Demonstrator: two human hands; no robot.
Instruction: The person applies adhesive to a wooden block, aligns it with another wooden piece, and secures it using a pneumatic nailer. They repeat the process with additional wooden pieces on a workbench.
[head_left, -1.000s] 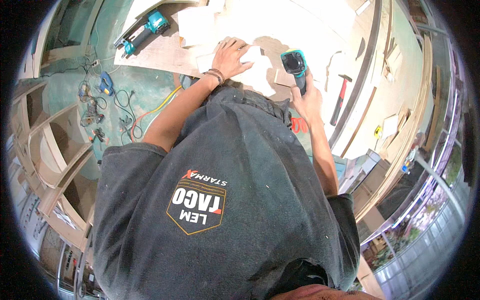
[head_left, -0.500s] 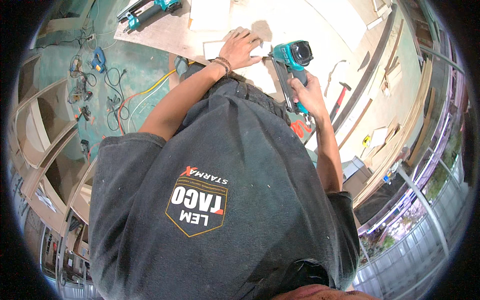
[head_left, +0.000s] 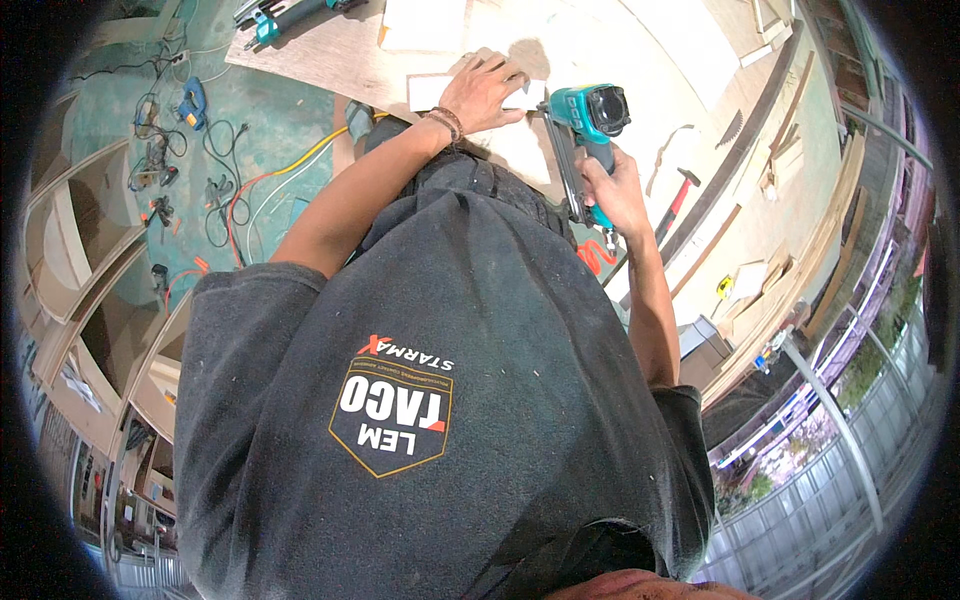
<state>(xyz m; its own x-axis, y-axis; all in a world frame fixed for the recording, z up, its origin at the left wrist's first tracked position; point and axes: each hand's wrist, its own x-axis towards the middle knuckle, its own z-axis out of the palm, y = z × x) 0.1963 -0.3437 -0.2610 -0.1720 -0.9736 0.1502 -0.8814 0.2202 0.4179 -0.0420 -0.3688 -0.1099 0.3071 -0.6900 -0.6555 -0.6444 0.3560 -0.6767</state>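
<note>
My right hand is closed around the handle of a teal and black nail gun. Its nose points left and meets, or nearly meets, the right end of a narrow white board. My left hand spans this board, its fingers over the far side and its thumb along the near edge, holding it on the wooden worktable. Part of the board is hidden beneath that hand.
Another teal nail gun lies at the table's far left. To the right are a red-handled hammer, a saw blade and wood strips. Cables and a blue power tool lie on the green floor, beside curved wooden frames.
The view has shifted slightly. Both hands, the narrow board and the nail gun keep nearly the same places relative to each other.
</note>
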